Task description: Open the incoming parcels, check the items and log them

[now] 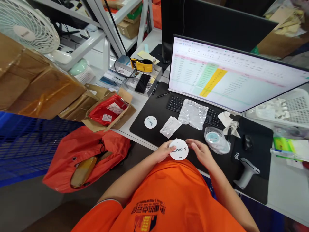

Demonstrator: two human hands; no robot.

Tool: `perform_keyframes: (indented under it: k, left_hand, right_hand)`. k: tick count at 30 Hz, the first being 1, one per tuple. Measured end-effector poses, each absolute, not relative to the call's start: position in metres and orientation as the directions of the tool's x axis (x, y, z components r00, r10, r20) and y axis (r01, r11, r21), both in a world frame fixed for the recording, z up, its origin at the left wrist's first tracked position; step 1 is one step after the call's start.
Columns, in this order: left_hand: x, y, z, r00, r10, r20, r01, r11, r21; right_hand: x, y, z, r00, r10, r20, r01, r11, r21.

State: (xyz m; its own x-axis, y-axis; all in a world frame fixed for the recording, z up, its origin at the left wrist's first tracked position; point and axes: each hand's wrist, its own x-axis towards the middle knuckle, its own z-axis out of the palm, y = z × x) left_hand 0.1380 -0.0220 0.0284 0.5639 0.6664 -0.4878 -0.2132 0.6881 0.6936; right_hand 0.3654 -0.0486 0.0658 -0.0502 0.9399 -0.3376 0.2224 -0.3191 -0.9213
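My left hand (164,151) grips a round white disc (179,150) printed with "beauty" by its left edge, with the thumb on its face. To the right of the disc, my right hand (200,152) has its fingers stretched out and apart, with the fingertips close to the rim; whether they touch it I cannot tell. A similar white disc (150,122) lies on the dark desk mat. Near my right hand is a clear plastic wrap (221,145) around round pieces with a blue-green top. A small printed sachet (170,127) and a clear plastic bag (193,113) lie beyond my hands.
The bag partly covers a black keyboard (175,102) below a monitor (231,74). To the right are crumpled white paper (228,122), a mouse (247,142) and a grey barcode scanner (247,174). An opened carton (123,118) with red packages stands left, above an orange bag (87,145).
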Motion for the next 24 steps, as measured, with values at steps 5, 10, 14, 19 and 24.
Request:
perform_keyframes:
  k: [5, 10, 14, 19, 24]
  left_hand:
    - [0.108, 0.01, 0.002, 0.072, 0.915, -0.396, 0.112, 0.387, 0.915]
    - [0.048, 0.079, -0.027, -0.356, 0.921, -0.157, 0.41, 0.305, 0.86]
    - [0.023, 0.108, -0.039, -0.409, 0.909, -0.074, 0.534, 0.305, 0.788]
    - [0.032, 0.103, -0.043, -0.365, 0.931, 0.016, 0.661, 0.247, 0.708]
    - [0.052, 0.084, -0.028, -0.333, 0.932, 0.145, 0.721, 0.153, 0.676]
  right_hand:
    - [0.44, -0.028, 0.052, 0.195, 0.968, -0.16, 0.846, -0.249, -0.471]
    - [0.48, -0.014, 0.026, 0.185, 0.92, -0.345, 0.974, -0.217, -0.058]
    - [0.472, -0.015, 0.013, 0.199, 0.924, -0.327, 0.98, -0.182, 0.083]
    - [0.466, 0.004, 0.004, 0.302, 0.898, -0.32, 0.949, -0.25, 0.195]
    - [0.477, 0.005, 0.026, 0.347, 0.907, -0.24, 0.934, -0.311, 0.173]
